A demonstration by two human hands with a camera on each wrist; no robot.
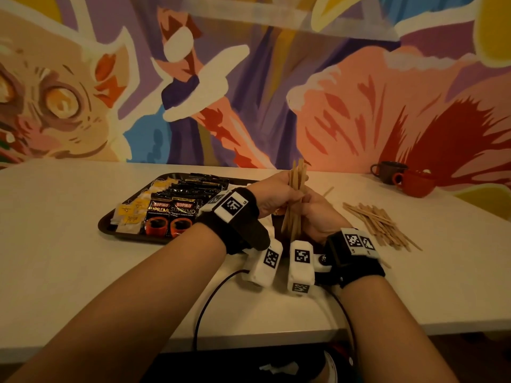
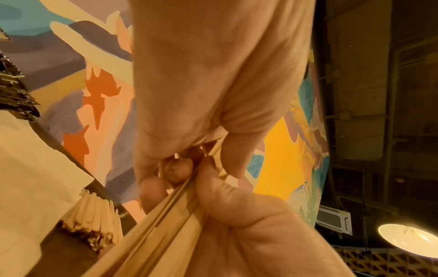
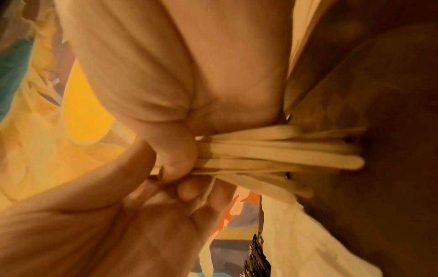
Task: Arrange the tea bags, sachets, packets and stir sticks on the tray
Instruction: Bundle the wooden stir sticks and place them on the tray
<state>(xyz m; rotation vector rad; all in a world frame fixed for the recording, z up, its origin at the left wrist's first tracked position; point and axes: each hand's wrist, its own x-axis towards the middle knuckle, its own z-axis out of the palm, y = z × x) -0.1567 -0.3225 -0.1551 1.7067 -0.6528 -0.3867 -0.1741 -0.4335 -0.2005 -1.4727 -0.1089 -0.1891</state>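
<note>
Above the tray's (image 1: 130,233) right end, head view: both grips, left hand (image 1: 272,196) and right hand (image 1: 318,217), clamp an upright stir-stick bundle (image 1: 297,194), loose sticks (image 1: 378,225) on desk (image 1: 83,272); left wrist: fingers (image 2: 175,168) curled round bundle; right wrist: same.

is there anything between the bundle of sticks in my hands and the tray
Nothing visible blocks it. The bundle of wooden stir sticks, gripped by both the left hand and right hand, stands upright at the dark tray's right end.
</note>
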